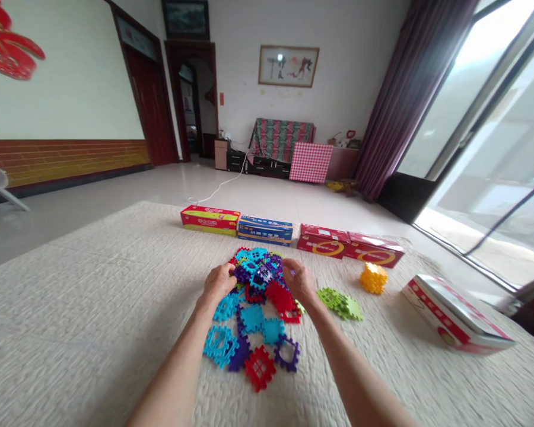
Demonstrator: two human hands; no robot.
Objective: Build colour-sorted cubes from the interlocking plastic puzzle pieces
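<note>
Our left hand (221, 280) and right hand (299, 280) curl at opposite sides of the heap of toothed plastic pieces (252, 318) on the mat (93, 290). We should probably ease each piece out flat, lest teeth snag. We cannot tell whether our fingers pinch anything; fingertips are largely hidden, and overlapping pieces bury the lower ones.

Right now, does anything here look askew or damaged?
The white-and-red box on the right sits askew, turned at an angle to the row of boxes beyond the colorful plastic pieces. Nothing looks clearly damaged.
</note>
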